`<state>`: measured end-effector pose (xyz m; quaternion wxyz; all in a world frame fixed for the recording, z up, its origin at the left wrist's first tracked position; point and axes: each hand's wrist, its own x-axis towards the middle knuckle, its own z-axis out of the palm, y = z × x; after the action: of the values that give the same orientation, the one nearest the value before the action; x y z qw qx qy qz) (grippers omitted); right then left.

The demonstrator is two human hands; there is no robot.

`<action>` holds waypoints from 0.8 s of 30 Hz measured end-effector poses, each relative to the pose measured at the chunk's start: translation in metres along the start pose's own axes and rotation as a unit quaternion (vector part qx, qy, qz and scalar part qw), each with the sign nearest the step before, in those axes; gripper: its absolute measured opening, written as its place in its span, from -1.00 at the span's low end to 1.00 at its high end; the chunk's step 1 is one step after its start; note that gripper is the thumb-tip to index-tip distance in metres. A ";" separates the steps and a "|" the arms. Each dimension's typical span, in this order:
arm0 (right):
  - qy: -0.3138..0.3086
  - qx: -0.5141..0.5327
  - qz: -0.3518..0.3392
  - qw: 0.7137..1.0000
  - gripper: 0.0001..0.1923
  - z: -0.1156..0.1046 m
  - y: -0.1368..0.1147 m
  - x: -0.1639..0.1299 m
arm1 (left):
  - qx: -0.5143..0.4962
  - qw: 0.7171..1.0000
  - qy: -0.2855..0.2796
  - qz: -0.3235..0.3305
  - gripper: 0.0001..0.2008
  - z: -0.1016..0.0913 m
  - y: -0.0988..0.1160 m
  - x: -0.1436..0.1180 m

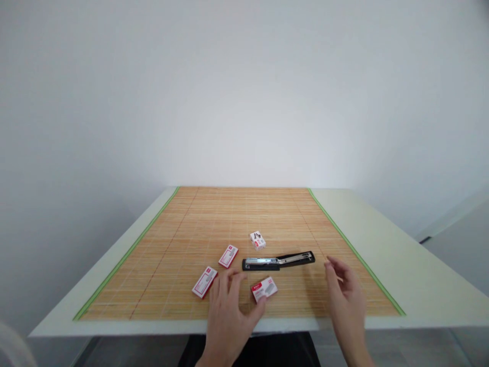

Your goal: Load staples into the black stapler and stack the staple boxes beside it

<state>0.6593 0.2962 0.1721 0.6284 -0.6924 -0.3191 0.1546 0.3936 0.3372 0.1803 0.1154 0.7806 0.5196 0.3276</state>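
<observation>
A black stapler (278,261) lies opened out flat on the bamboo mat (237,219), its metal rail showing. Several small red-and-white staple boxes lie around it: one (264,289) just in front of the stapler, touched by the thumb of my left hand (229,318), one (228,256) to the left, one (205,282) at the front left, and one (257,239) behind the stapler. My left hand rests on the mat with fingers spread. My right hand (346,298) hovers to the right of the stapler, fingers apart, holding nothing.
The mat has green edging (126,255) and covers most of a pale table (412,260) that stands against a white wall. The table's front edge runs just under my wrists.
</observation>
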 end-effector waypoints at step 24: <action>-0.451 -0.234 -0.095 0.856 -0.53 0.025 -0.033 -0.023 | -0.133 0.970 -0.195 0.060 -0.72 -0.019 -0.028 0.027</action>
<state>0.6183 0.3009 0.1958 0.2465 -0.6398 -0.6583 0.3106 0.3678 0.3699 0.1906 0.2974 0.8368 0.3912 0.2415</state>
